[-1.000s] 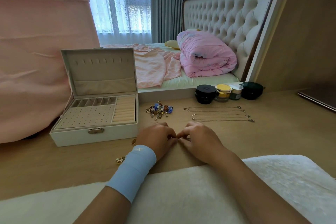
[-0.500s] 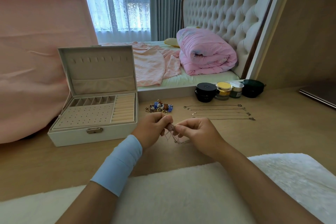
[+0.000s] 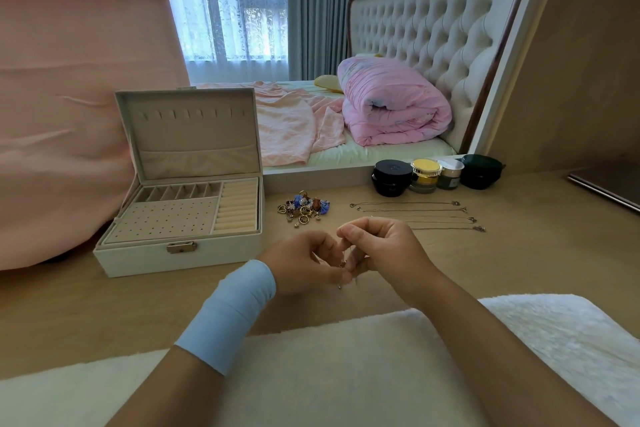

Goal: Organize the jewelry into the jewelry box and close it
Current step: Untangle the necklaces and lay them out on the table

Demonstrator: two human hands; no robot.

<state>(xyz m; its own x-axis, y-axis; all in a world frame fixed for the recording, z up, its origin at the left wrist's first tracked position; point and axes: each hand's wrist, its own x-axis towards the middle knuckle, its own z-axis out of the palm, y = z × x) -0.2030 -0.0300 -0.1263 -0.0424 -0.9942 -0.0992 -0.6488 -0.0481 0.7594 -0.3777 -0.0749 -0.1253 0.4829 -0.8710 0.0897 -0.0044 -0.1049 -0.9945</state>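
You sat at the wooden table (image 3: 519, 270) with the white rug (image 3: 346, 374) under your forearms and the white jewelry box (image 3: 180, 218) standing open at the left, its lid upright and its compartments showing no jewelry. To the right of the box lay the pile of rings and charms (image 3: 304, 210), then the row of necklaces (image 3: 415, 215) stretched flat below the four cosmetic jars (image 3: 436, 174). Your left hand (image 3: 304, 265), with the blue wristband (image 3: 228, 315), and your right hand (image 3: 384, 253) met just above the table in front of the pile, both pinching a thin gold chain (image 3: 343, 269) between their fingertips, its small end dangling below.
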